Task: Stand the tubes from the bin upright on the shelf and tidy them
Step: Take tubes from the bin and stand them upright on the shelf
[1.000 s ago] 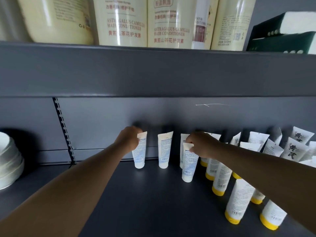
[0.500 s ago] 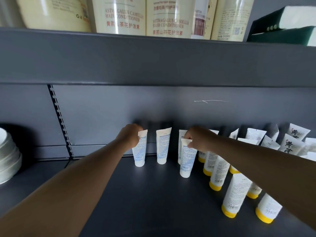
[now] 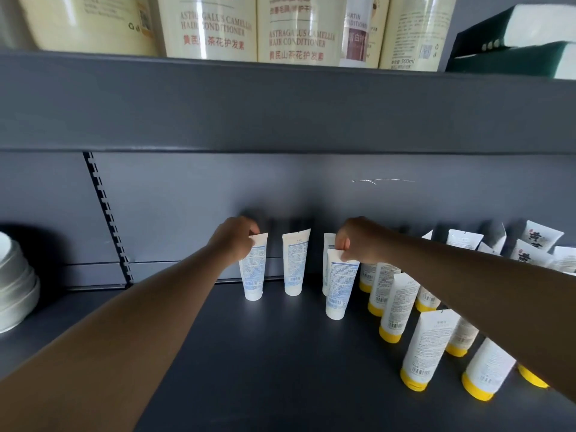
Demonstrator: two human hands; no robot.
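Both hands up at the back of the shelf (image 3: 280,353), well apart. Left hand (image 3: 233,241) pinches the crimped top of the leftmost tube (image 3: 254,269), standing cap-down. Right hand (image 3: 358,241) pinches the front tube (image 3: 339,285), also upright. Between them a free tube (image 3: 294,265) stands alone. Yellow-capped tubes (image 3: 396,307) crowd the right side

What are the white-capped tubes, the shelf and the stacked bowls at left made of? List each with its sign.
White-capped tubes: likely soft plastic, satin; flat crimped top ends.
Shelf: probably painted metal, matte grey; slotted upright strip at the back.
Stacked bowls: unclear, perhaps ceramic or melamine; smooth white rims.
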